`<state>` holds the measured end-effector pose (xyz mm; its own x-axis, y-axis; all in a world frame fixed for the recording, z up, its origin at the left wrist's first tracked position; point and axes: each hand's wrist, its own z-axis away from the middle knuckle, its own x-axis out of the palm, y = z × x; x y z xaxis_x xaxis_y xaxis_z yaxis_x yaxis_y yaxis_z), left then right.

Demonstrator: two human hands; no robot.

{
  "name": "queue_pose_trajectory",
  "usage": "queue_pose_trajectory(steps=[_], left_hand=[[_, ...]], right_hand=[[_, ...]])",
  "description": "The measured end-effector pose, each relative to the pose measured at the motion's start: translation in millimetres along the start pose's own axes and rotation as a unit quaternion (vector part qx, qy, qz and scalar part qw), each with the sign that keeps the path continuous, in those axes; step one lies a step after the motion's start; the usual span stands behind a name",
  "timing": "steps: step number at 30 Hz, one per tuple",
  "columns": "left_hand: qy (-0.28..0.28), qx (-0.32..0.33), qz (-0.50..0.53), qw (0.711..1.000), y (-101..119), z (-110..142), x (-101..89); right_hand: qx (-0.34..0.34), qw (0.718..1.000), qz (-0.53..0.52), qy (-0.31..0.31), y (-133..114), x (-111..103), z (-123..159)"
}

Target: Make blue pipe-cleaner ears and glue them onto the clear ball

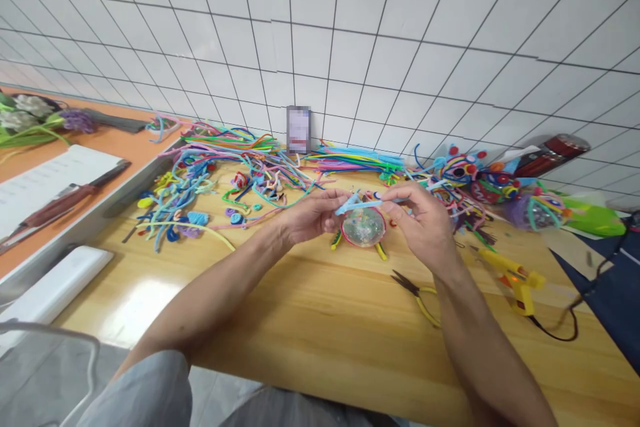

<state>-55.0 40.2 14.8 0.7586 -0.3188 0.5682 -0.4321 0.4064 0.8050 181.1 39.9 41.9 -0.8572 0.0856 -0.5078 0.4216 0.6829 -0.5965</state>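
The left hand (320,215) is closed at thumb and fingers around one end of a light-blue, fuzzy chenille stem (371,204). The right hand (423,221) is partly closed; its thumb and forefinger pinch the opposite end. The stem is located between the hands, above the middle of a light wood-grain tabletop (310,320). A bend is visible at its left end.

Just on the near side of the stem is a clear, rounded plastic shell (363,227) with glittery contents and a red rim. Short yellow legs (381,251) project at its near edge. Whether the hands touch the shell cannot be determined.

Readable matter: a dark-framed phone (299,129) leans against the white tiled wall (320,27) at the far side. Its display is pixelated and illegible. A white paper sheet (75,172) on the orange surface (145,140) at left carries rows of faint marks, too small to read.

Far left on the tabletop: a heap of twisted blue and multicoloured stems (180,197). Far centre: straight multicoloured stems (357,161) in a bundle.

Right side: a hand tool with dark pointed tips and yellow handles (429,307) lies near the right forearm. Farther right lies a yellow glue gun (520,282) with a black cord (560,337). Beyond it are pompom-decorated figures (457,168) and a dark-red, glossy cylinder (557,150).
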Motion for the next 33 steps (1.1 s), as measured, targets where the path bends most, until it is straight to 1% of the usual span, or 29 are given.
queue_pose_trajectory(steps=[1, 3, 6, 8, 11, 14, 16, 19, 21, 24, 28, 30, 33], left_hand=[[-0.015, -0.017, 0.030, 0.999, -3.4, 2.9, 8.5], [-0.022, -0.046, 0.066, 0.996, -9.8, 7.1, 21.5], [-0.015, -0.061, 0.080, 0.995, -16.0, 9.4, 30.9], [-0.003, -0.044, 0.067, 0.997, -17.8, 8.8, 32.4], [0.005, -0.007, 0.052, 0.999, -18.4, 8.1, 33.1], [-0.004, 0.029, 0.061, 0.998, -19.1, 11.5, 35.8], [-0.002, 0.054, 0.043, 0.998, -20.4, 15.2, 38.4], [0.027, 0.094, -0.025, 0.995, -23.2, 18.7, 40.7], [0.042, 0.111, -0.053, 0.992, -24.3, 18.4, 40.3], [0.045, 0.114, -0.058, 0.991, -24.1, 16.5, 38.4], [0.060, 0.118, -0.057, 0.990, -24.3, 15.7, 37.2], [0.057, 0.123, -0.053, 0.989, -25.8, 15.6, 37.2], [0.050, 0.136, -0.045, 0.988, -27.8, 15.1, 37.4]], right_hand=[[0.006, 1.000, -0.019, -0.007, -1.1, 3.6, 1.1], [0.025, 0.998, -0.047, -0.021, -3.5, 11.2, 3.7], [0.042, 0.998, -0.032, -0.022, -6.2, 20.3, 7.3], [0.029, 1.000, 0.004, 0.004, -6.7, 23.0, 8.8], [-0.007, 0.997, 0.057, 0.048, -5.6, 22.9, 10.0], [-0.040, 0.991, 0.107, 0.073, -4.1, 22.5, 11.0], [-0.066, 0.985, 0.135, 0.081, -3.6, 23.5, 11.9], [-0.097, 0.980, 0.156, 0.080, -5.1, 24.1, 12.1], [-0.098, 0.981, 0.148, 0.076, -7.3, 21.3, 10.7], [-0.076, 0.989, 0.108, 0.071, -10.4, 11.0, 6.6], [-0.055, 0.995, 0.078, 0.040, -11.9, -1.8, 2.2], [-0.055, 0.995, 0.079, 0.028, -12.1, -2.9, 1.9], [-0.065, 0.993, 0.096, 0.023, -12.9, 1.0, 3.2]])
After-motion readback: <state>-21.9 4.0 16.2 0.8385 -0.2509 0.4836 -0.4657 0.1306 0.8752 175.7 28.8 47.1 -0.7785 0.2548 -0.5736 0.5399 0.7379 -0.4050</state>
